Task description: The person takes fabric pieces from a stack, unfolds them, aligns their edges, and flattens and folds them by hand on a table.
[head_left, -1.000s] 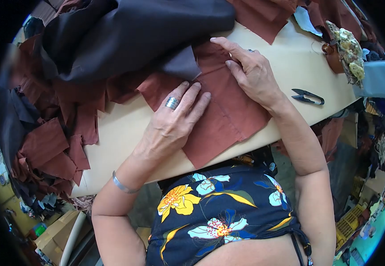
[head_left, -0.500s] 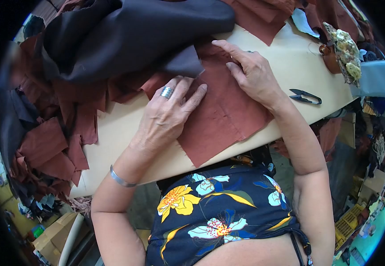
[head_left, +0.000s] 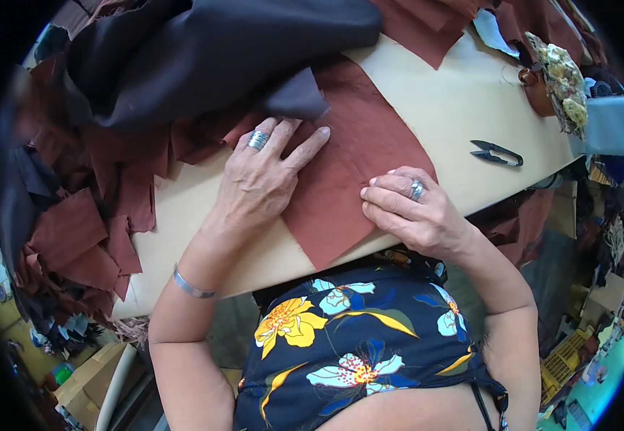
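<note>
The right hand (head_left: 414, 208) has moved to the near edge of the red cloth (head_left: 369, 122) on the table (head_left: 470, 93), bunched — gripping, I cannot tell; the left hand (head_left: 260, 171) rests loosely open — handling apparently shifts nearward.

The view's top edge cuts off the dark cloth (head_left: 218, 65), which hides part of the rust-red fabric piece (head_left: 341, 161); the right hand (head_left: 414, 214) covers one corner.

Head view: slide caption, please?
Left hand and right hand on rust-brown cloth, thread snips lying on the cream tabletop.
</note>
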Action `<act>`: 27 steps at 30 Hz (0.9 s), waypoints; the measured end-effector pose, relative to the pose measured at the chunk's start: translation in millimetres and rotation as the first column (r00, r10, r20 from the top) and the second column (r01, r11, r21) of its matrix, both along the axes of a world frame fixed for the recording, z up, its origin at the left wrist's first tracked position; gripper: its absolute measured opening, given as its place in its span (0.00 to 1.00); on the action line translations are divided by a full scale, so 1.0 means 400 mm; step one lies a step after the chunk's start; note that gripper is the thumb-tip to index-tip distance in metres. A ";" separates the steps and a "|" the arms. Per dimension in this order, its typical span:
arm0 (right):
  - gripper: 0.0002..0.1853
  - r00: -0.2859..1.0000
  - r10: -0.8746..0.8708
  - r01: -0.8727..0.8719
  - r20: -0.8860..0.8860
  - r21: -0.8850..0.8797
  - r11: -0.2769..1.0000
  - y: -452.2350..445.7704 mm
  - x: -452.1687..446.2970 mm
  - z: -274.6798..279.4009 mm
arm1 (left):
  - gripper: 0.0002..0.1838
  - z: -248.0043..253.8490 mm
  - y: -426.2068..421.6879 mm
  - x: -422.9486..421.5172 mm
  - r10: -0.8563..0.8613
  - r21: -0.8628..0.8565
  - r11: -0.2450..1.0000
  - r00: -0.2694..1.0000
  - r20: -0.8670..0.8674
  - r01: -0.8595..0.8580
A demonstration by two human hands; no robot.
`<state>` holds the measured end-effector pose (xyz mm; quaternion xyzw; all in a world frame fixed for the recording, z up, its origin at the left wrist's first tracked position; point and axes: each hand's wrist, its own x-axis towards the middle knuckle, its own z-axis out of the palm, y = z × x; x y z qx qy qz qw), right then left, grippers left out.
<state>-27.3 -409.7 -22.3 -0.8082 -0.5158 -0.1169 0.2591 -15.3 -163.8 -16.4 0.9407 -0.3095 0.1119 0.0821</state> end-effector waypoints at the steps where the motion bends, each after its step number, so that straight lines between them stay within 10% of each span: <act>1: 0.11 1.000 0.001 -0.001 0.009 0.027 1.000 0.001 -0.003 -0.010 | 0.31 -0.001 0.001 0.001 -0.004 0.007 1.000 1.000 0.009 0.004; 11: 0.06 0.985 -0.061 0.058 0.164 0.024 0.998 -0.003 -0.053 -0.004 | 0.30 0.015 -0.007 -0.022 -0.090 0.067 0.994 0.996 -0.022 0.091; 15: 0.13 0.981 0.035 -0.012 -0.190 0.117 0.993 -0.007 -0.037 0.029 | 0.30 0.041 -0.028 -0.070 -0.111 0.036 0.993 0.985 -0.130 0.116; 21: 0.17 0.852 -0.524 0.523 0.000 0.045 0.851 0.085 0.197 0.005 | 0.21 -0.019 0.005 0.000 -0.011 -0.160 0.987 0.999 -0.052 0.002; 27: 0.22 0.758 -0.499 0.559 -0.421 0.023 0.829 0.144 0.233 -0.003 | 0.21 -0.017 0.007 0.007 -0.027 -0.202 0.979 0.999 0.047 0.036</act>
